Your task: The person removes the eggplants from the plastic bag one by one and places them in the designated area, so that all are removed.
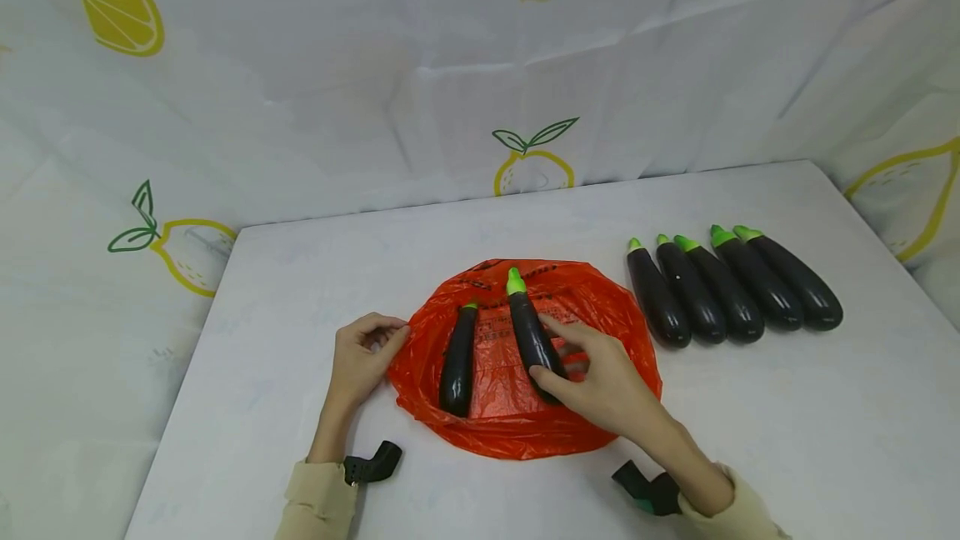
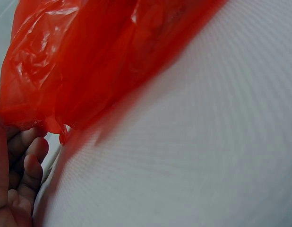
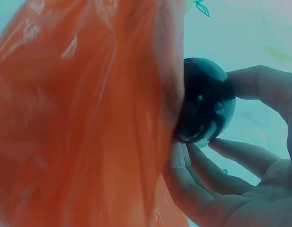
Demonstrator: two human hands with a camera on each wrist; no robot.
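A red plastic bag (image 1: 495,365) lies spread open on the table, its rim rolled out in a ring. My left hand (image 1: 365,357) pinches the bag's left edge between thumb and fingers; the left wrist view shows the other fingers (image 2: 32,165) curled below that edge. Over the bag, my right hand (image 1: 600,373) holds an eggplant (image 1: 531,332) near its thick end, thumb on one side and fingers on the other. In the right wrist view the eggplant's round dark end (image 3: 207,101) shows beside the bag wall. Another eggplant (image 1: 458,361) lies inside the bag at the left.
Several eggplants (image 1: 720,290) lie side by side at the right of the white table (image 1: 315,265), green caps pointing to the back. A white curtain (image 1: 315,90) with lemon prints hangs behind the table. A black strap device (image 1: 372,463) is on the left wrist.
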